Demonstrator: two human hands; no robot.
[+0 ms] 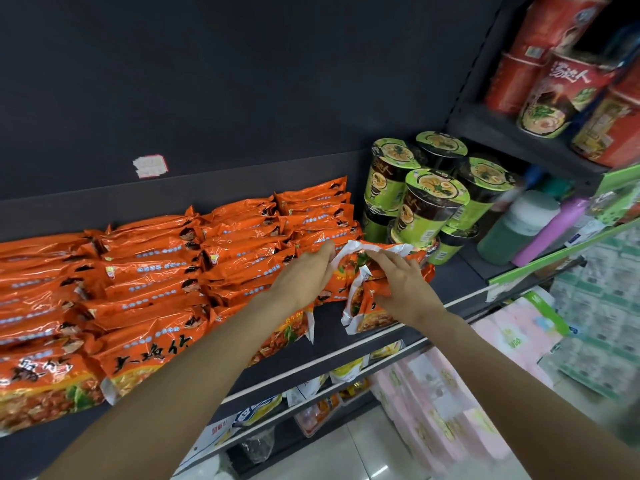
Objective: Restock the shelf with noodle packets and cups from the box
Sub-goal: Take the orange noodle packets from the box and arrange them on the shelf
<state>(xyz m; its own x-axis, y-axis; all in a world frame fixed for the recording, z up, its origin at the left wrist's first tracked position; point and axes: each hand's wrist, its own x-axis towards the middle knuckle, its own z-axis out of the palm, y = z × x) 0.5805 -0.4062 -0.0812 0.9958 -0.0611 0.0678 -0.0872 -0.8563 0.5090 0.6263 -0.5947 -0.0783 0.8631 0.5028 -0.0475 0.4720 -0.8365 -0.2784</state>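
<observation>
Rows of orange noodle packets (145, 271) fill the dark shelf (460, 271) from the left to the middle. At the right end of the rows stands a short stack of orange packets (349, 271) with white crimped ends. My left hand (304, 275) lies on the left side of this stack, fingers reaching over its top edge. My right hand (401, 278) rests on the stack's right side, fingers spread over the top packet. Green noodle cups (429, 199) stand stacked just behind and to the right of the stack. The box is out of view.
Red noodle cups (554, 74) sit on a higher shelf at the upper right. Green and pink bottles (526, 226) lie beside the green cups. Lower shelves hold small packets (346, 372). Pink and green wrapped packs (519, 341) stand to the right above the tiled floor.
</observation>
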